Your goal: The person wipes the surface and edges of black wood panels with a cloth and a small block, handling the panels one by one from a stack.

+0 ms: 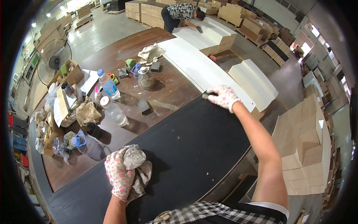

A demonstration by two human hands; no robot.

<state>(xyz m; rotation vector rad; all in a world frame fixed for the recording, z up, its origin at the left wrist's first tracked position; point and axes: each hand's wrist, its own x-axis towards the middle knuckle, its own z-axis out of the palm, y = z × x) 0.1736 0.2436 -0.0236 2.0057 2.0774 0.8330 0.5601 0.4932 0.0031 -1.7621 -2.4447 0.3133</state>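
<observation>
A long black board (186,149) with several small pale holes lies across the table in front of me. My left hand (120,175), in a white glove with pink flowers, is closed round a crumpled grey cloth rag (140,175) that rests on the board's near left part. My right hand (223,98), in a matching glove, reaches to the board's far end, beside a white panel (209,71). Its fingers are closed on a small dark block (205,96), mostly hidden by the glove.
On the brown table (160,89) stand a water bottle (109,86), a clear jar (113,112), a blue-handled jug (87,146), a glass pot (145,79) and a dark block (144,106). A fan (55,60) is at left. Another person (182,15) bends over white panels beyond. Stacked cartons (304,145) stand right.
</observation>
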